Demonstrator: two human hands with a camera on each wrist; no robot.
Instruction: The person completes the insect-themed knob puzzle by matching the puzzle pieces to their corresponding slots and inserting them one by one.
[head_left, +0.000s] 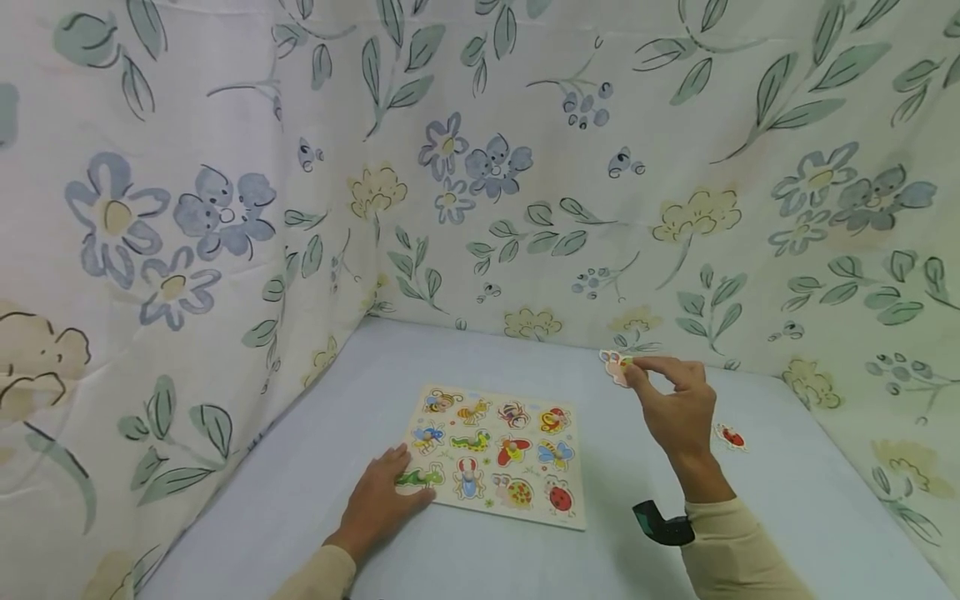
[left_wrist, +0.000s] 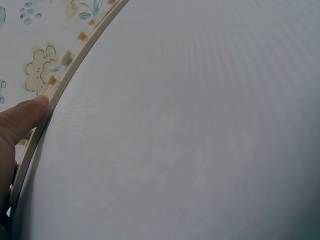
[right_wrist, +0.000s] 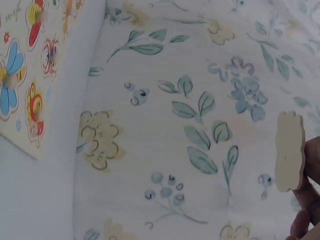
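A wooden insect puzzle board (head_left: 495, 463) lies on the table, its pictures in rows. My left hand (head_left: 382, 500) rests at its near left corner; in the left wrist view the thumb (left_wrist: 35, 110) touches the board's edge (left_wrist: 67, 80). Right of the board and raised above the table, my right hand (head_left: 678, 408) pinches a puzzle piece (head_left: 617, 367) between thumb and fingertips. Its pale pink, green and red face shows in part. The right wrist view shows the piece's plain wooden back (right_wrist: 289, 152). A loose ladybug piece (head_left: 732, 437) lies on the table beyond the right wrist.
The table (head_left: 300, 500) has a pale, plain cover. Behind it and at both sides hangs a white curtain (head_left: 480, 267) with flowers and leaves. A dark strap (head_left: 663, 527) sticks out by the right sleeve.
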